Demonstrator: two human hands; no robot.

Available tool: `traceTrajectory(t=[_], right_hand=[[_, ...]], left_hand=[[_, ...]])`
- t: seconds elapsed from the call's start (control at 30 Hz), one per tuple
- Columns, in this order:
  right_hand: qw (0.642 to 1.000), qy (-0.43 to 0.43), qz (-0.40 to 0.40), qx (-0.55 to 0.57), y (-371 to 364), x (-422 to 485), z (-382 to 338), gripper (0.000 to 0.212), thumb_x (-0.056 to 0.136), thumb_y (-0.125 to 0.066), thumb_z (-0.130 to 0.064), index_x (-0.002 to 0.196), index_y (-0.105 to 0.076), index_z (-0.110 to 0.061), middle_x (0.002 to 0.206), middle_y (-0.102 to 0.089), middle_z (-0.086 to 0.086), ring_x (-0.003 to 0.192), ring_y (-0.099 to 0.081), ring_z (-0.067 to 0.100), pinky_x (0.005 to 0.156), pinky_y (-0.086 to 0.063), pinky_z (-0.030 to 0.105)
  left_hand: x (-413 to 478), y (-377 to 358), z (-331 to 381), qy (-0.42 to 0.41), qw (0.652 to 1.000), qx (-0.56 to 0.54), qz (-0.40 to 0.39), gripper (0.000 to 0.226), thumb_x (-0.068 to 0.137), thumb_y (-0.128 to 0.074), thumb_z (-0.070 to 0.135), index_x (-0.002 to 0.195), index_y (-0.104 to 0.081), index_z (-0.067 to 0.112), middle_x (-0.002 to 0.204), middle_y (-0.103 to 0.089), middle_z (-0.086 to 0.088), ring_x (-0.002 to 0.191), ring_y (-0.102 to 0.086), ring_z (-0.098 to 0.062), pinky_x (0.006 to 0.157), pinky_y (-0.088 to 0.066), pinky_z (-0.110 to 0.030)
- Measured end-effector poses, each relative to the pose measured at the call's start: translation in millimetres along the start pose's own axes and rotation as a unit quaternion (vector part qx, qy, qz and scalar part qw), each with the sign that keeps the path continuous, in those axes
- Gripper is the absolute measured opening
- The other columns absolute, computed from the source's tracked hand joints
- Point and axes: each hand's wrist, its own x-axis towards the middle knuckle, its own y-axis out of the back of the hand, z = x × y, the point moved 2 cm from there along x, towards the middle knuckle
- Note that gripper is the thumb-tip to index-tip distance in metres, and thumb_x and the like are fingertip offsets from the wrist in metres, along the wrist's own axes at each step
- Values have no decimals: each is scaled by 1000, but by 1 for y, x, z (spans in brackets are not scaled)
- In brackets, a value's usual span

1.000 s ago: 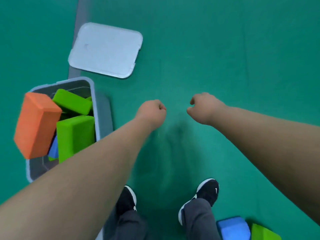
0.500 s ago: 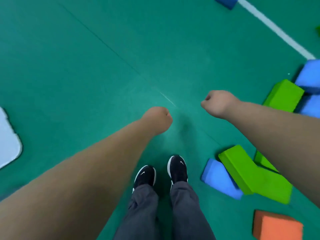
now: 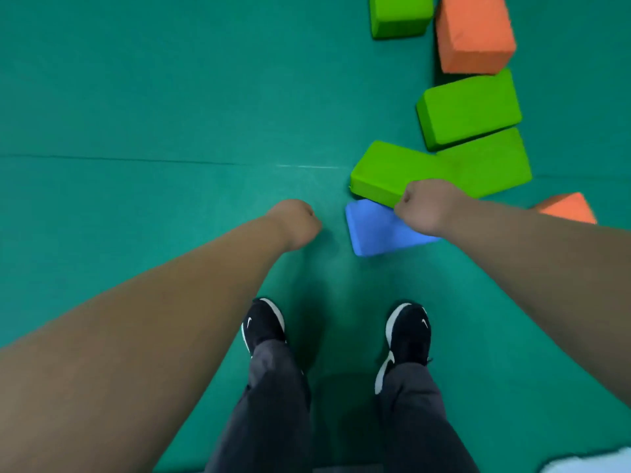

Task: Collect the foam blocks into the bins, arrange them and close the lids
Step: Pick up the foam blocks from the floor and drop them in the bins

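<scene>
Foam blocks lie on the green floor to my right. A blue block (image 3: pixel 379 230) sits nearest, just ahead of my feet. Behind it lie a long green block (image 3: pixel 440 170) and another green block (image 3: pixel 469 109). Farther off are an orange block (image 3: pixel 474 34) and a green block (image 3: pixel 399 15) at the top edge. Another orange block (image 3: pixel 568 208) peeks out behind my right forearm. My right hand (image 3: pixel 425 206) hovers as a fist over the blue and green blocks, holding nothing. My left hand (image 3: pixel 295 221) is a fist too, left of the blue block. No bin is in view.
My two feet in black shoes (image 3: pixel 264 324) stand on the green mat, close behind the blue block. A seam in the mat (image 3: pixel 136 161) runs across the floor. A white patch (image 3: pixel 590 460) shows at the bottom right corner.
The view has swung right, away from the bin and its white lid. The pile of blocks now lies straight ahead, and my right fist has come over the blue block.
</scene>
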Motion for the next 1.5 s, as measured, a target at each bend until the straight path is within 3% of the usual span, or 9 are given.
traceTrajectory(t=[0.23,0.43,0.6,0.7,0.93,1.1,1.27,1.43,1.5], right_hand=[[996,-37,42,70,-62,5,95,33,90,-60,-29,113,-66,-7,120,-61,21,108,-63,38,93,-54,45],[982,12,177,-68,-74,44,119,79,73,-76,-57,131,-46,-12,132,-44,17,114,-51,41,94,-48,49],[965,80,178,-176,-107,93,108,102,81,-72,-54,158,-20,-13,159,-24,21,141,-32,42,115,-29,50],[954,67,208,-206,-122,111,104,88,91,-61,-36,161,-13,-12,162,-19,23,146,-24,47,120,-23,53],[944,68,236,-222,-126,122,106,84,85,-63,-30,156,-24,-10,155,-33,21,133,-39,47,108,-36,54],[963,53,206,-164,-96,117,102,93,76,-77,-42,151,-31,-11,143,-44,15,123,-46,42,98,-43,51],[980,12,190,-49,-47,88,77,74,72,-75,-50,129,-45,-13,131,-53,12,118,-53,40,87,-50,49],[984,4,177,-23,12,50,13,76,69,-72,-62,125,-51,-14,128,-58,12,115,-61,38,87,-52,46],[983,22,180,-31,33,38,-25,75,69,-71,-63,124,-52,-15,127,-59,11,114,-63,37,87,-52,44]], left_hand=[[50,-70,85,-35,991,125,-37,37,106,-39,18,128,-64,2,135,-63,-19,124,-58,-34,91,-45,-33],[105,-97,103,-6,988,152,13,38,104,-47,22,134,-54,0,139,-55,-21,126,-55,-37,95,-44,-37],[156,-115,79,84,993,72,39,99,80,-83,51,150,-33,2,148,-39,-21,133,-50,-40,106,-45,-46],[181,-128,68,83,996,-14,17,110,68,-93,49,149,-32,7,147,-45,-13,134,-50,-35,108,-46,-46],[200,-145,56,127,941,-315,12,100,56,-102,29,129,-37,13,124,-55,-6,105,-63,-28,75,-63,-46],[182,-159,66,126,893,-432,-11,120,24,-99,45,129,-59,4,106,-74,-12,65,-58,-19,42,-38,-23],[139,-121,67,138,932,-334,32,87,61,-95,49,128,-58,8,109,-67,-7,85,-63,-23,65,-46,-30],[79,-56,25,175,951,-228,114,108,41,-85,72,126,-53,14,122,-63,-8,108,-65,-31,91,-57,-41],[52,-30,1,193,944,-217,156,105,52,-87,68,131,-47,11,129,-56,-11,114,-62,-35,93,-55,-44]])
